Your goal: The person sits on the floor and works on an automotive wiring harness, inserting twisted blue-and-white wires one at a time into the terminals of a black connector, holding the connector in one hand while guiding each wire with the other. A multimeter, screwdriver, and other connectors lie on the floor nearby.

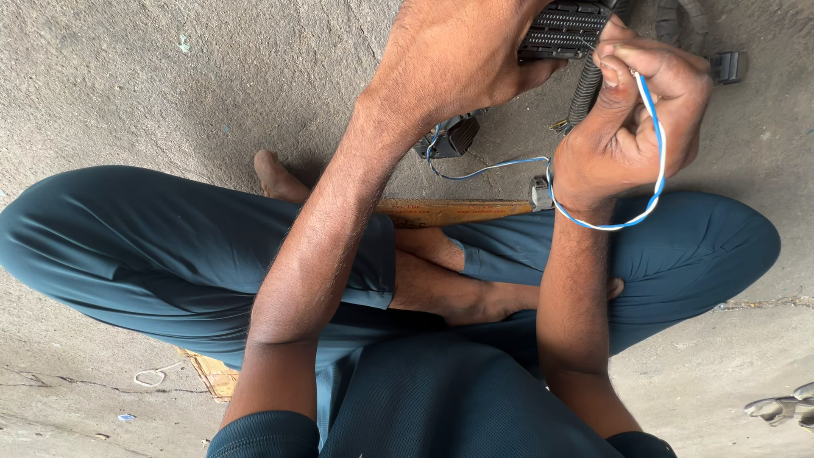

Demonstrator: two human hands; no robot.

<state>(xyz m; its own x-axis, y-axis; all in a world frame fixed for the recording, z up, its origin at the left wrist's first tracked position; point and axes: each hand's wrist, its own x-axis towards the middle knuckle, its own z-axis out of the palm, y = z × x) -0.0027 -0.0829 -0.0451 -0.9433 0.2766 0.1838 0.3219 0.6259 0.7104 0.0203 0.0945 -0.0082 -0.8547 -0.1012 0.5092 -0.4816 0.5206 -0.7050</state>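
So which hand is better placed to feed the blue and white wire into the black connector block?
Probably the right hand: it pinches the blue and white wire with the end at the edge of the black connector block. The left hand wraps the block and steadies it.

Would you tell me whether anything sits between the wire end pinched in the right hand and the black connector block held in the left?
Nothing visible does. The right hand pinches the blue-and-white wire right at the face of the black connector block, which the left hand grips; the contact point itself is hidden behind the fingers.
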